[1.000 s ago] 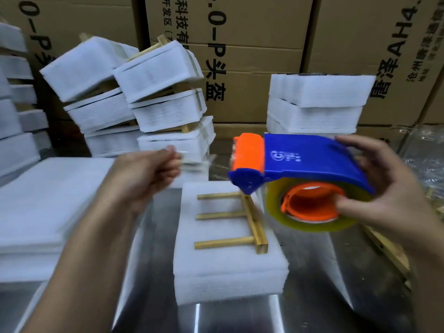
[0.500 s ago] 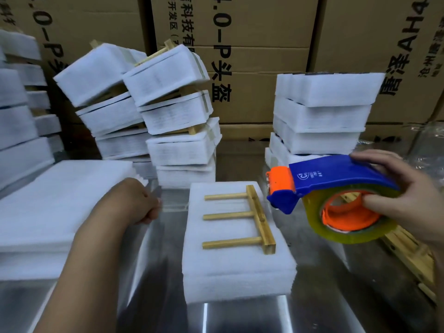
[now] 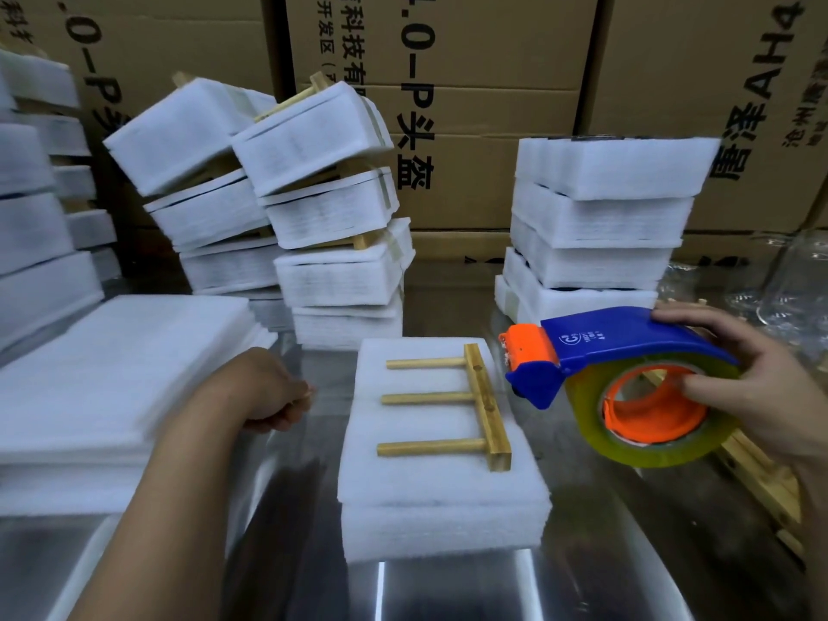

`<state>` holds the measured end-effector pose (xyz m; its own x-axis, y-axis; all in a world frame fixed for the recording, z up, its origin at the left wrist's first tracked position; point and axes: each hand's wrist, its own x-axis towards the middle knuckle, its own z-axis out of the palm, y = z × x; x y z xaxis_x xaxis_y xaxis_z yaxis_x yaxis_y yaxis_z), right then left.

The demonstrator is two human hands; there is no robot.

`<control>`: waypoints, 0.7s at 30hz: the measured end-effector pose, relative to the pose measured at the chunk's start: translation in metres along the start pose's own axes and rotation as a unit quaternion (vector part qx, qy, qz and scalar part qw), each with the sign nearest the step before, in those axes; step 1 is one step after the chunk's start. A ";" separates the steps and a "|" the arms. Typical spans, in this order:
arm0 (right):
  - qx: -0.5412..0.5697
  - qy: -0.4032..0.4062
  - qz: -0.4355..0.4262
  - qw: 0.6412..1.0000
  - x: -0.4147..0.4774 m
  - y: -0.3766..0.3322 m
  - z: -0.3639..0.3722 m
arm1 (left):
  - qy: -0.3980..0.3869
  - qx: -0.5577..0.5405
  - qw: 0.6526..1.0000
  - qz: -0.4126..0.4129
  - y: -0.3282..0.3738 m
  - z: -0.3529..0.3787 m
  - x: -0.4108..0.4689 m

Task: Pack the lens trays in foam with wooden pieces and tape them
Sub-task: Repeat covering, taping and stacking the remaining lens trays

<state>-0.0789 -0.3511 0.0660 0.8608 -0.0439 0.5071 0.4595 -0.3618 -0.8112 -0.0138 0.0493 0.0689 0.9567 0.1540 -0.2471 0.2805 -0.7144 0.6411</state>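
Note:
A white foam-wrapped pack (image 3: 441, 490) lies on the metal table in the middle. A wooden piece (image 3: 486, 407), a bar with three dowels pointing left, lies flat on top of it. My right hand (image 3: 752, 387) grips a blue and orange tape dispenser (image 3: 600, 347) with a yellowish tape roll (image 3: 649, 450), just right of the pack and a little above the table. My left hand (image 3: 273, 392) hovers with curled fingers at the right edge of a stack of flat foam sheets (image 3: 112, 378); nothing shows in its fingers.
Taped foam packs are piled behind the sheets (image 3: 313, 141) and at the far left (image 3: 27, 226). Another pile of foam packs (image 3: 600, 217) stands at the back right. Cardboard boxes (image 3: 484, 105) form the back wall. More wooden pieces (image 3: 761, 477) lie at the right, clear plastic (image 3: 779, 280) beyond.
My right hand has lowered the tape dispenser and moved it right, off the pack. My left hand has dropped from mid-air to the edge of the foam sheets.

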 end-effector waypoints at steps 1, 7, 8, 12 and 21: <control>0.004 -0.001 0.000 1.000 0.000 0.000 0.000 | -0.008 0.009 1.000 -0.002 0.000 0.001 -0.001; 0.017 -0.023 0.028 0.999 0.000 0.004 -0.003 | -0.076 0.098 0.992 -0.031 0.002 0.012 0.000; 0.017 -0.026 0.032 0.999 0.001 0.005 -0.003 | -0.078 0.108 0.991 -0.030 0.002 0.015 0.000; 0.014 -0.048 0.047 0.998 0.000 0.006 -0.006 | -0.103 0.160 0.981 -0.028 0.007 0.034 0.001; 0.024 -0.075 0.081 0.994 0.001 0.009 -0.004 | -0.070 0.344 0.936 0.007 0.017 0.055 -0.006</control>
<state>-0.0749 -0.3577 0.0602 0.9454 0.0439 0.3229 0.3198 -0.3156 -0.8934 -0.0190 -0.0018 0.0412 0.9268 0.0845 -0.3659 0.1056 -0.9937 0.0379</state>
